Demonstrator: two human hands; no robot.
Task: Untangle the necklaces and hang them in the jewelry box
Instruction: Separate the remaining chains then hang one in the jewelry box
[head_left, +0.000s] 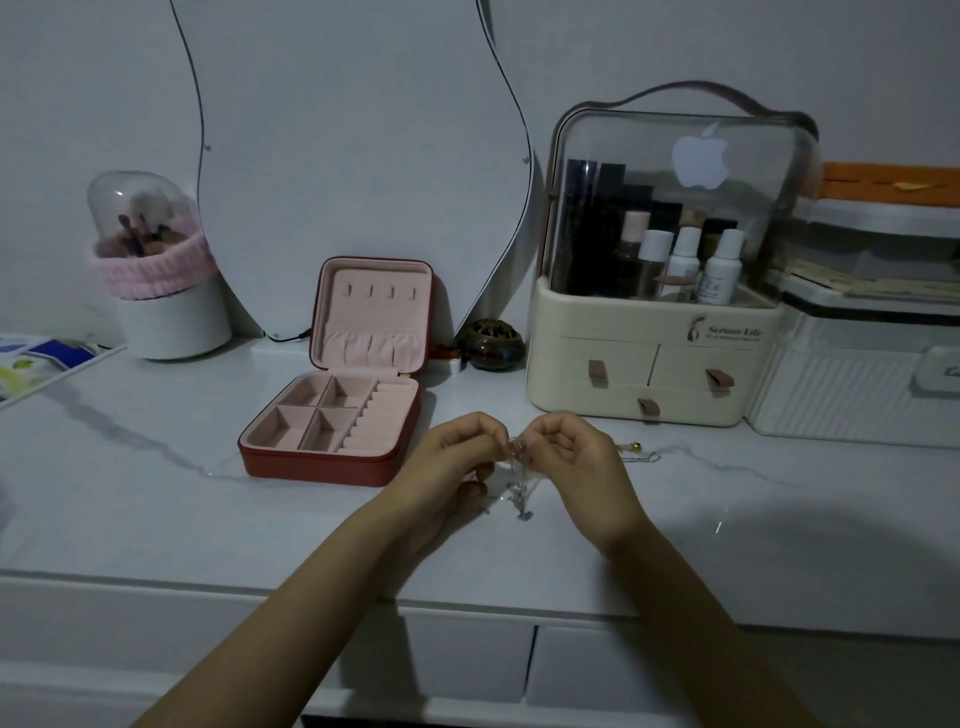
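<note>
A thin silver tangle of necklaces (519, 486) hangs between my two hands just above the marble table top. My left hand (457, 452) pinches the chains from the left, and my right hand (576, 452) pinches them from the right, fingertips nearly touching. Small pendants dangle at the bottom of the tangle. The red jewelry box (332, 415) stands open to the left of my hands, pink-lined, with empty compartments and a row of small hooks in its raised lid. Another chain with a gold bead (636, 449) lies on the table right of my right hand.
A cream cosmetics organiser (649, 374) with drawers and a clear dome stands at the back right. A brush holder (156, 291) with a pink band stands back left, a curved mirror (353, 156) behind the box, a small dark burner (491, 345) beside it. The table edge (311, 587) runs below my forearms.
</note>
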